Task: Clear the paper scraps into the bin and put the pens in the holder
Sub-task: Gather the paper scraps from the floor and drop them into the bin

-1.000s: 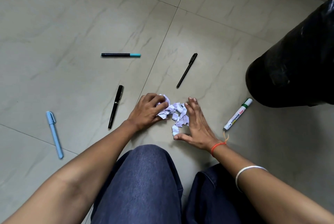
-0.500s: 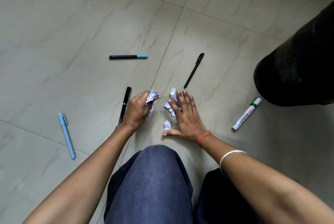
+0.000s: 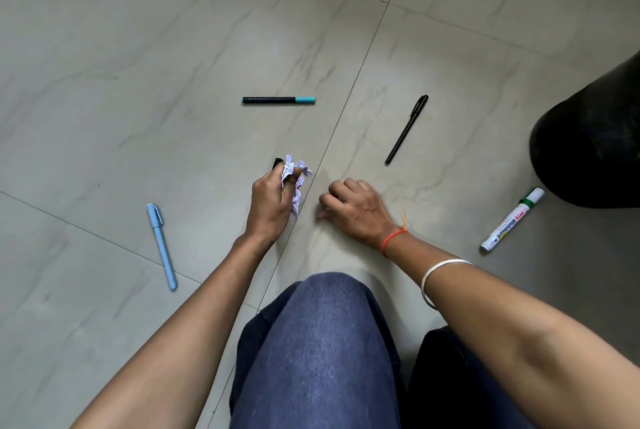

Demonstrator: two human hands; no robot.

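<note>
Left hand (image 3: 272, 203) squeezes paper scraps (image 3: 293, 182) just above floor, right hand (image 3: 353, 208) curled on floor w/ maybe more hidden, can't tell; keep fists tight, go slow to black bin (image 3: 588, 148) on right.

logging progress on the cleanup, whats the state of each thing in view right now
paper scraps: bunched in left hand
right hand: curled on floor, contents hidden
light blue pen: capped, lying on floor
teal-tipped pen: on floor
black pen: capped, on floor
whiteboard marker: capped, beside bin
</note>
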